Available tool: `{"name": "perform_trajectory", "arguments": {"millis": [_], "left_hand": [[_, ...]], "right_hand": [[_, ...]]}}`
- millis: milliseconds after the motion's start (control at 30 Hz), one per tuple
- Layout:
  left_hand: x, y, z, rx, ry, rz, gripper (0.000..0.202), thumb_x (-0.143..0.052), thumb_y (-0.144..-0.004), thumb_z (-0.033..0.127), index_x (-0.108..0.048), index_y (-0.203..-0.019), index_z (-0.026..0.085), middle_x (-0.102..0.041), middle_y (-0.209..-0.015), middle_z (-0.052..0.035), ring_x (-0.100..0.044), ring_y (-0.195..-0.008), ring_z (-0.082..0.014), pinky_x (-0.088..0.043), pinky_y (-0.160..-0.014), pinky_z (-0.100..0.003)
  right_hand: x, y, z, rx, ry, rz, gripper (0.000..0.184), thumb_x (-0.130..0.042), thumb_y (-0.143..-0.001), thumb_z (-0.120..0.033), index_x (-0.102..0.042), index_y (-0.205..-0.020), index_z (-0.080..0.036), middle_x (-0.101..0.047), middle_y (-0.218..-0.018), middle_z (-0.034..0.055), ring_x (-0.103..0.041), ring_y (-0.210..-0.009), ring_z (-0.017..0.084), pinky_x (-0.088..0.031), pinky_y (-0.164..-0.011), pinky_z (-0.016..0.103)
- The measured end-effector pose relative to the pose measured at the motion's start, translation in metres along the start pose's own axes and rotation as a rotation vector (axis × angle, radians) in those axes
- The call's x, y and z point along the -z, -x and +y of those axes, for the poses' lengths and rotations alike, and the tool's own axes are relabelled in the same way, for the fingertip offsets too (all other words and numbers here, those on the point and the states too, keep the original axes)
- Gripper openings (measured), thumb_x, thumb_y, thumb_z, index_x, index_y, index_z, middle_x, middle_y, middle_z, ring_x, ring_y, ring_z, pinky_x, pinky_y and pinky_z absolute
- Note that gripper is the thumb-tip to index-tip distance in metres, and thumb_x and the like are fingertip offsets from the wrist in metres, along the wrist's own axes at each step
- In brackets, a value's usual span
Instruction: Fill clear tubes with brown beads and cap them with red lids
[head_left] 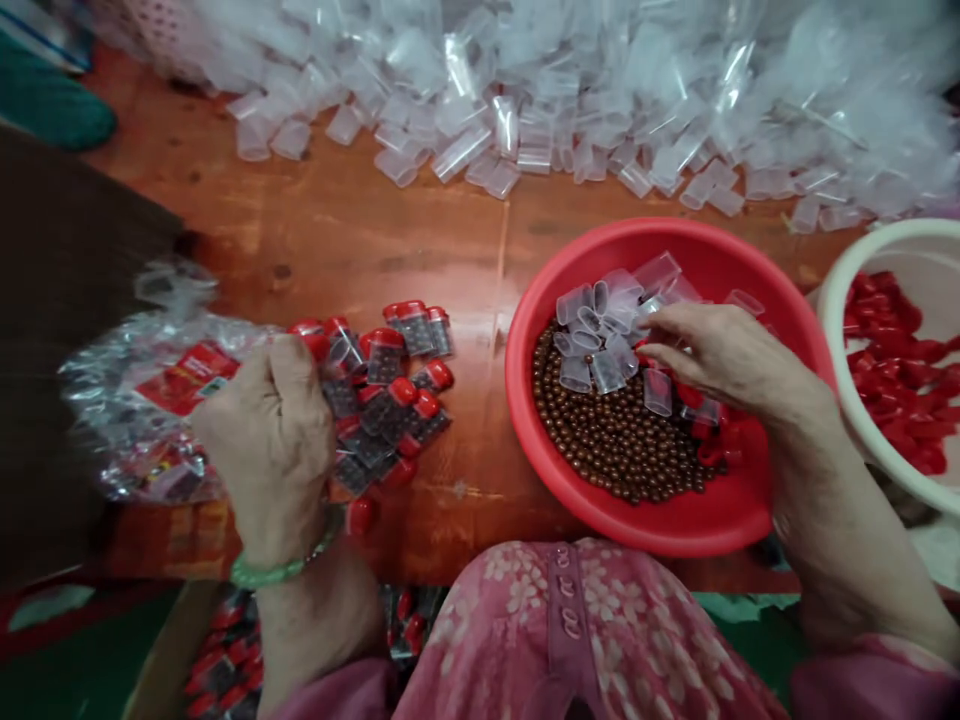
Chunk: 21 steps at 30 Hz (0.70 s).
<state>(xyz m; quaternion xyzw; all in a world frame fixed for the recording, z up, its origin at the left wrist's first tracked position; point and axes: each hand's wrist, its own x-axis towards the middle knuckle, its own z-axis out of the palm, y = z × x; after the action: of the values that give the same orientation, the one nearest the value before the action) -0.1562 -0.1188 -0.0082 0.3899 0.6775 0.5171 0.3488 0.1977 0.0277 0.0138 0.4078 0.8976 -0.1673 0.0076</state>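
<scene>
My left hand (270, 440) is curled closed beside a pile of small filled vials with red caps (390, 390) on the wooden table; what its fingers hold is hidden. My right hand (720, 355) reaches into a red basin (675, 520), fingers pinched among red caps and empty clear vials (600, 330). Small brown beads (615, 440) cover the basin's floor. A green bangle (277, 570) circles my left wrist.
A big heap of empty clear vials (525, 90) runs along the table's far side. A white basin with red caps (900, 370) stands at right. Crinkled plastic bags with red labels (150, 390) lie at left. More capped vials (225, 660) sit in a box below the table edge.
</scene>
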Motion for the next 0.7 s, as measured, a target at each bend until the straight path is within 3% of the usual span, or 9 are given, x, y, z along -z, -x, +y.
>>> {"name": "perform_trajectory", "arguments": {"millis": [67, 133, 200, 267, 367, 467, 600, 700], "left_hand": [[0.007, -0.004, -0.001, -0.168, -0.258, 0.130, 0.014, -0.057, -0.101, 0.036, -0.065, -0.112, 0.033, -0.064, -0.141, 0.0129, -0.039, -0.152, -0.0256, -0.057, -0.095, -0.045], [-0.001, -0.005, -0.001, -0.341, -0.473, 0.212, 0.029, -0.061, -0.099, 0.032, -0.060, -0.127, 0.034, -0.054, -0.152, 0.0114, -0.029, -0.155, -0.0310, -0.047, -0.107, -0.058], [-0.021, -0.002, 0.000, -0.483, -0.575, 0.183, 0.037, -0.062, -0.097, 0.030, -0.059, -0.134, 0.029, -0.058, -0.150, 0.0037, -0.042, -0.149, -0.0321, -0.038, -0.118, -0.062], [-0.048, 0.004, 0.001, -0.583, -0.548, 0.074, 0.036, -0.063, -0.096, 0.029, -0.063, -0.131, 0.022, -0.065, -0.140, -0.0058, -0.057, -0.136, -0.0296, -0.044, -0.118, -0.056], [-0.090, 0.013, -0.002, -0.616, -0.415, -0.116, 0.040, -0.053, -0.099, 0.026, -0.056, -0.138, 0.017, -0.065, -0.139, -0.0120, -0.061, -0.132, -0.0256, -0.049, -0.117, -0.047], [-0.118, 0.017, -0.013, -0.589, -0.285, -0.190, 0.042, -0.043, -0.102, 0.020, -0.050, -0.143, 0.016, -0.062, -0.143, -0.0141, -0.052, -0.142, -0.0247, -0.043, -0.121, -0.047], [-0.130, 0.015, -0.026, -0.585, -0.173, -0.216, 0.044, -0.041, -0.100, 0.016, -0.049, -0.143, 0.020, -0.061, -0.144, -0.0124, -0.043, -0.149, -0.0255, -0.032, -0.127, -0.051], [-0.130, 0.013, -0.029, -0.602, -0.151, -0.220, 0.044, -0.041, -0.100, 0.015, -0.049, -0.143, 0.020, -0.061, -0.143, -0.0127, -0.046, -0.147, -0.0256, -0.030, -0.128, -0.053]], "right_hand": [[-0.007, -0.003, -0.003, 0.044, 0.007, -0.091, 0.018, -0.057, -0.097, -0.029, -0.069, -0.103, -0.017, -0.073, -0.093, 0.0098, -0.067, -0.082, 0.023, -0.049, -0.074, 0.035], [-0.014, -0.005, -0.012, 0.082, 0.024, -0.133, 0.022, -0.060, -0.095, -0.029, -0.068, -0.110, -0.016, -0.071, -0.101, 0.0103, -0.066, -0.086, 0.022, -0.047, -0.074, 0.033], [-0.022, -0.007, -0.022, 0.109, 0.049, -0.146, 0.034, -0.061, -0.093, -0.024, -0.063, -0.126, -0.016, -0.067, -0.114, 0.0118, -0.065, -0.090, 0.022, -0.046, -0.071, 0.031], [-0.028, -0.011, -0.030, 0.140, 0.084, -0.171, 0.052, -0.059, -0.090, -0.015, -0.055, -0.142, -0.021, -0.062, -0.121, 0.0121, -0.064, -0.084, 0.019, -0.042, -0.065, 0.028], [-0.034, -0.023, -0.035, 0.207, 0.126, -0.245, 0.065, -0.052, -0.088, -0.004, -0.052, -0.148, -0.030, -0.059, -0.116, 0.0104, -0.059, -0.074, 0.014, -0.034, -0.060, 0.027], [-0.033, -0.037, -0.038, 0.285, 0.166, -0.303, 0.055, -0.054, -0.088, -0.004, -0.061, -0.138, -0.026, -0.058, -0.110, 0.0106, -0.059, -0.076, 0.015, -0.032, -0.061, 0.026], [-0.031, -0.045, -0.047, 0.350, 0.275, -0.301, 0.031, -0.053, -0.091, -0.008, -0.069, -0.117, -0.016, -0.059, -0.112, 0.0128, -0.058, -0.073, 0.015, -0.031, -0.059, 0.027], [-0.036, -0.039, -0.062, 0.347, 0.454, -0.235, 0.032, -0.041, -0.093, -0.002, -0.070, -0.106, -0.009, -0.064, -0.103, 0.0147, -0.061, -0.074, 0.019, -0.033, -0.058, 0.031]]}}
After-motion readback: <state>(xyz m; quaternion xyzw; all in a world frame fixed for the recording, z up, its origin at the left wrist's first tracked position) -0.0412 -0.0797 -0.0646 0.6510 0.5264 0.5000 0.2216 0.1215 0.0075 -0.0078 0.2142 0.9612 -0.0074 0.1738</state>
